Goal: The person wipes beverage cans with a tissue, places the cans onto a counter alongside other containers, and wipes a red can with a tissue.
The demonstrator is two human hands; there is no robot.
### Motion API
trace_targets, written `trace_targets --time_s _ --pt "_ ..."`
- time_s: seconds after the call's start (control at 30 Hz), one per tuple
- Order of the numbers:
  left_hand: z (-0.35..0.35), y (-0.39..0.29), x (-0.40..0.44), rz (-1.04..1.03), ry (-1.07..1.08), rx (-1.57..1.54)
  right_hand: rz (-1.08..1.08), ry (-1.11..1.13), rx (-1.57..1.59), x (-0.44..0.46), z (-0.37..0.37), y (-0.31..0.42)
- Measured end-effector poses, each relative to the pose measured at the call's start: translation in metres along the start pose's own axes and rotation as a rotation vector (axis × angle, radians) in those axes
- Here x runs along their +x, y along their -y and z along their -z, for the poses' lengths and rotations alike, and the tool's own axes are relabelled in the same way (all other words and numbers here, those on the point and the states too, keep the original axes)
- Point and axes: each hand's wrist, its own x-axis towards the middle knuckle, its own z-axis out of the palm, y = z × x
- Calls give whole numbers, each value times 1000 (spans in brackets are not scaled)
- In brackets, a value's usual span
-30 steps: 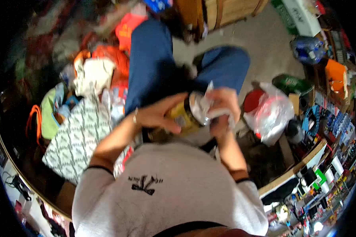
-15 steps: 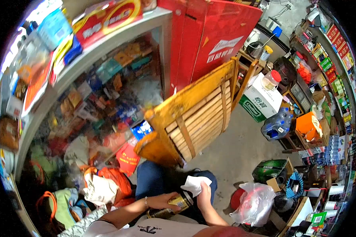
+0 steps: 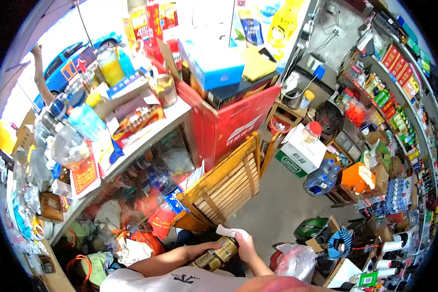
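Note:
A gold and dark cylindrical container [image 3: 224, 252] lies tilted in front of my body, low in the view. My left hand [image 3: 204, 249] is wrapped round its left side. White tissue [image 3: 231, 231] is in my right hand [image 3: 246, 247], with its fingers closed on it at the container's right end. Both hands are above my lap, near the lower edge of the view.
A folded wooden chair [image 3: 224, 187] stands ahead, before a red box [image 3: 233, 126]. Bags and cloths [image 3: 134, 249] are on the left. A clear plastic bag [image 3: 297, 260] lies on the right. A glass counter [image 3: 168, 117] holds many goods; shelves line the right.
The view has tilted up, showing the counter top and a blue car outside. My right hand with the tissue left the container's end, then came back beside it.

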Motion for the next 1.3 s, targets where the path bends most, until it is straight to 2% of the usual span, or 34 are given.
trace_targets --time_s 0.03,0.07,0.13,0.17,0.23,0.27,0.3,0.37,0.43,0.47,0.5,0.57,0.7,0.77,0.8,0.93,0.97,1.0,1.03,1.1,1.13,1.23,1.3 --pt "-18 -5 -13 53 -47 -12 60 -53 -87 -4 1 11" --pt "-22 -6 -12 -9 16 -16 13 -94 -124 -8 6 20" --pt "-37 -9 -17 -118 61 11 103 -203 -170 -15 10 36" --pt "-31 -10 -11 -196 195 46 154 -260 -234 -17 14 49" --pt "-50 -16 -24 -237 211 -13 153 -377 -171 -20 23 68" --pt "-67 -19 -38 -286 156 17 219 -384 -12 -18 30 66" --pt "-70 -20 -39 -372 162 100 233 -370 6 -19 34 72" --pt "-66 -21 -36 -383 184 151 286 -297 51 -18 33 77" --pt "-72 -18 -34 -395 191 140 323 -115 135 -20 15 87" --pt "-79 -17 -35 -387 194 144 254 -62 73 -22 8 91" --pt "-83 -14 -36 -379 196 147 276 44 -9 -20 4 88" --pt "-79 -8 -32 -390 197 42 249 177 175 -18 0 96" --pt "-85 -1 -28 -458 270 16 281 215 123 -17 6 99" --pt "-91 3 -25 -469 276 -60 248 232 131 -11 15 91" --pt "-100 5 -27 -514 236 -51 82 218 209 -12 20 89" --pt "-101 14 -28 -481 128 -10 -17 232 320 -6 26 63" --pt "-85 17 -19 -494 116 17 -123 193 422 -8 26 55" --pt "-85 18 -20 -497 32 62 -228 153 519 -8 26 49" --pt "-85 18 -20 -499 -50 107 -236 165 515 -7 26 43" --pt "-92 26 -22 -566 -127 77 -396 75 571 -5 26 34" --pt "-98 31 -24 -616 -201 53 -373 154 566 -6 27 32" --pt "-112 37 -34 -751 -136 150 -468 102 571 -8 23 36" --pt "-106 39 -36 -790 -89 172 -451 141 570 -7 22 33"
